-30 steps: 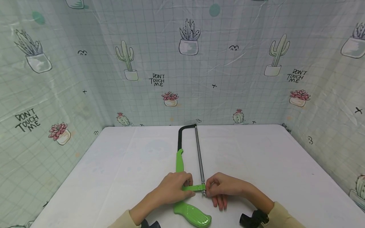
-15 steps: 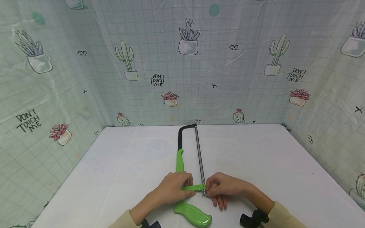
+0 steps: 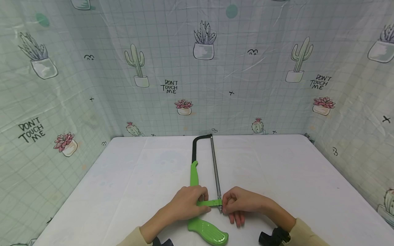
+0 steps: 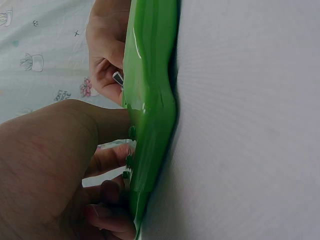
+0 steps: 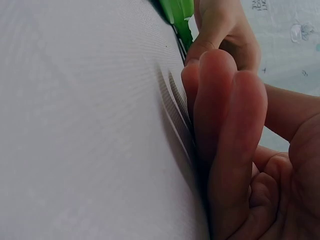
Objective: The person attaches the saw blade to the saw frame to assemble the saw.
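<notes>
green-and-black hacksaw (image 3: pixel 194 175) lies flat on the white table (image 3: pixel 147 171), bow pointing away, handle (image 3: pixel 207 231) toward the person. left hand (image 3: pixel 189 202) grips the green frame where the short green crossarm (image 3: pixel 211 203) branches off. right hand (image 3: pixel 241 201) pinches the metal tension nut (image 3: pixel 220 208) at the crossarm's outer end; left wrist view shows metal between its fingers.

change vs half a second ago: hands, frame and blade (image 3: pixel 215 166) haven't shifted; only the nut shows a slightly different, narrower outline. my read: it's being turned while the left steadies the saw. tighten or loosen, can't tell. blade looks straight and is attached at both ends.
</notes>
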A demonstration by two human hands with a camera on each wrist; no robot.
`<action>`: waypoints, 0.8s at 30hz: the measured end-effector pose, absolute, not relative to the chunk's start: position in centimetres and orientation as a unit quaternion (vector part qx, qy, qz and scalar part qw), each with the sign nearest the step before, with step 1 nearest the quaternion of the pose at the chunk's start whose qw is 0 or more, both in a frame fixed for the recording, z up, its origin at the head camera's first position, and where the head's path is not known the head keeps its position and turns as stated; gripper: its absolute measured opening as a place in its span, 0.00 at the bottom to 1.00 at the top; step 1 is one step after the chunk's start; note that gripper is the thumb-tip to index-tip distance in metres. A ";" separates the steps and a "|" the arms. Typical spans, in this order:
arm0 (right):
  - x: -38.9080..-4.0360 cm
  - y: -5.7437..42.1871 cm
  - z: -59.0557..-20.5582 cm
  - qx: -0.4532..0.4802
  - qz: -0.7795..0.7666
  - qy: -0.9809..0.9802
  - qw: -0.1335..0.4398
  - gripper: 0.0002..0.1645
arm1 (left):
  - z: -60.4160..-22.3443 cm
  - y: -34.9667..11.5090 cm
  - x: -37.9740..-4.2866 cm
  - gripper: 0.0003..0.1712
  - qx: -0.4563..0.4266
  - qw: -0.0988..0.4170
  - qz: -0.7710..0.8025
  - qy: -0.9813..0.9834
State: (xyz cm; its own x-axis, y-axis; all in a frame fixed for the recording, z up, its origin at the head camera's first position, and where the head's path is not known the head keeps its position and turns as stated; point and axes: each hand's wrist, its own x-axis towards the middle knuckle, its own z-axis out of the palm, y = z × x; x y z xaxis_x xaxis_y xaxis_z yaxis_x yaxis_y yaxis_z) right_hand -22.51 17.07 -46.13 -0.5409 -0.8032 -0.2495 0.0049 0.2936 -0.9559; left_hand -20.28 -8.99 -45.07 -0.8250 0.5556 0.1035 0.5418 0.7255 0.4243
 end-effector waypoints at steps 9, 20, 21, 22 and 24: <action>-22.7 17.2 -46.1 -0.285 -0.526 0.695 0.398 0.07 | -45.1 -9.0 -20.3 0.14 0.298 0.013 0.224 0.928; -22.6 17.1 -46.0 -0.279 -0.517 0.710 0.387 0.15 | -45.1 -9.0 -20.4 0.14 0.294 0.018 0.228 0.928; -22.6 17.0 -46.0 -0.277 -0.517 0.712 0.386 0.16 | -45.1 -9.0 -20.5 0.14 0.293 0.019 0.228 0.928; -22.6 17.0 -46.0 -0.274 -0.517 0.713 0.385 0.16 | -45.2 -9.0 -20.5 0.14 0.293 0.019 0.228 0.928; -22.6 16.9 -46.0 -0.270 -0.518 0.715 0.384 0.16 | -45.2 -9.0 -20.5 0.14 0.292 0.019 0.228 0.929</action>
State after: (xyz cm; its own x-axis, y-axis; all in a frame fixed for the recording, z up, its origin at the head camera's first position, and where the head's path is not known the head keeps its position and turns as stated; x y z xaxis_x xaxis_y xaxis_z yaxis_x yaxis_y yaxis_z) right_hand -22.63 16.93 -46.01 -0.5601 -0.7832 -0.2698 0.0120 0.3180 -0.9480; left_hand -20.53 -9.02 -45.20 -0.8286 0.5512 0.0974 0.5337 0.7254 0.4348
